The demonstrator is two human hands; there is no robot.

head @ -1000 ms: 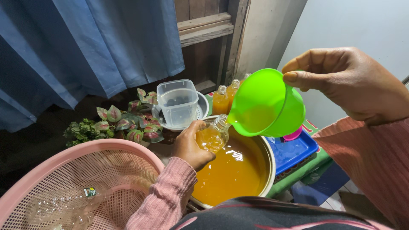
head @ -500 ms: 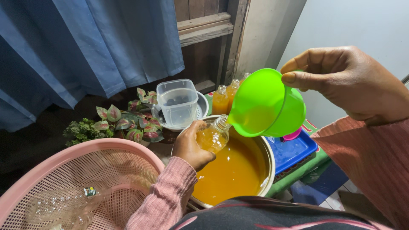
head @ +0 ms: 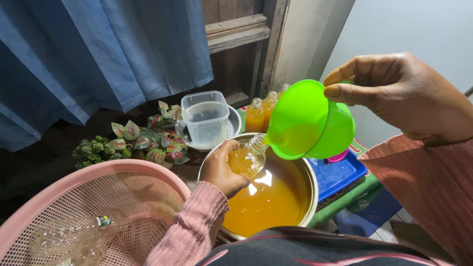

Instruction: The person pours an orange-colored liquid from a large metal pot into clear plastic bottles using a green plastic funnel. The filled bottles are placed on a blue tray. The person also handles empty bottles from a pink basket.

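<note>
Centre frame: left hand (head: 222,170) grips a small clear bottle (head: 245,158) of orange liquid, tilted over the pot (head: 309,189) of orange liquid. Right hand (head: 404,96), upper right, pinches the green funnel-cup (head: 308,120) — spout at the bottle's mouth. Pink basket (head: 59,187) lower left.

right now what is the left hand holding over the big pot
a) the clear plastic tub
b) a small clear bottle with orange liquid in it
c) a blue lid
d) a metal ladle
b: the left hand wraps a small clear bottle partly filled with orange liquid, tilted above the pot, while the right hand tips a green funnel-shaped scoop at its neck.
</note>
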